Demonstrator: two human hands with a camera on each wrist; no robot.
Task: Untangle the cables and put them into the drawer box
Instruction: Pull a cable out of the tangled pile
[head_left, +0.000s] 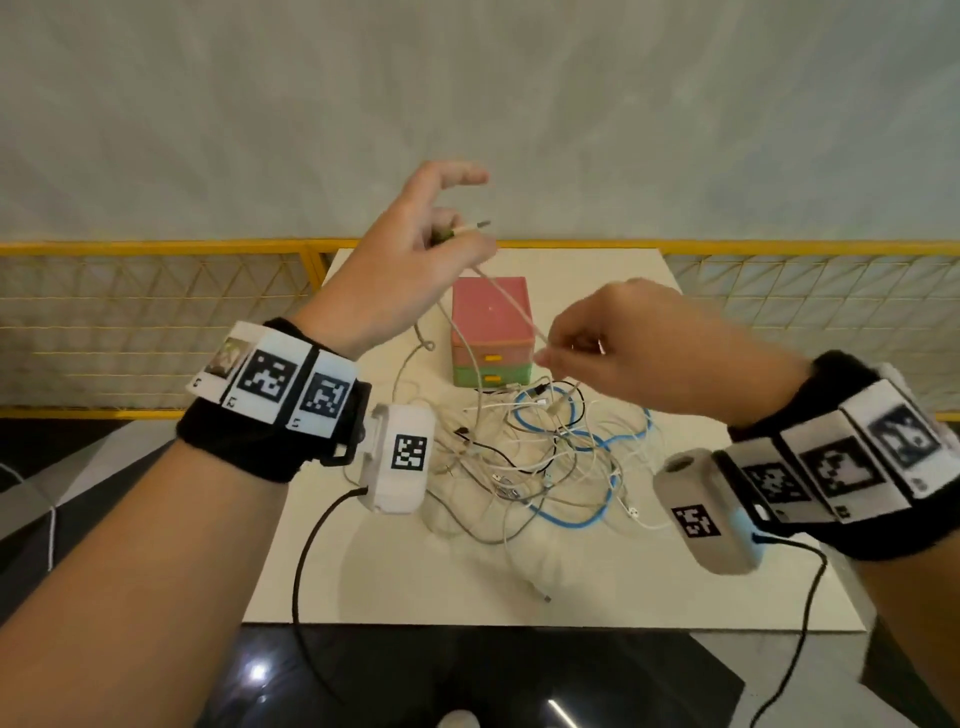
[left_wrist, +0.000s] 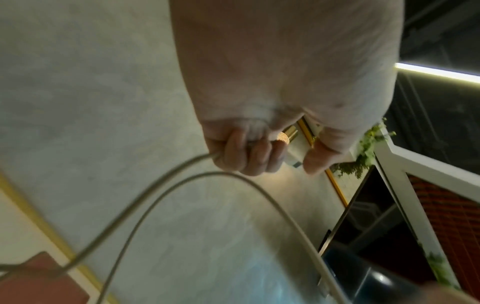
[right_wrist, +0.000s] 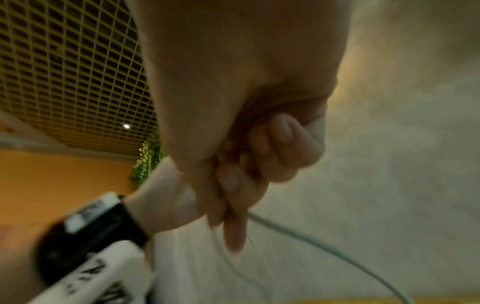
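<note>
A tangle of white, grey, black and blue cables (head_left: 545, 457) lies on the white table (head_left: 395, 582), in front of a small drawer box (head_left: 491, 332) with a pink top and pink and green drawers, both closed. My left hand (head_left: 415, 254) is raised above the box and grips the plug end of a beige cable (head_left: 511, 304); its curled fingers (left_wrist: 249, 154) wrap the cord. My right hand (head_left: 613, 343) pinches the same cable lower down, right of the box, with its fingertips (right_wrist: 233, 232) together. The cable runs taut between both hands.
A yellow mesh railing (head_left: 156, 322) runs behind the table. A loose cable end (head_left: 543, 595) lies near the table's front. Black cords hang from both wrist cameras over the dark floor (head_left: 467, 675).
</note>
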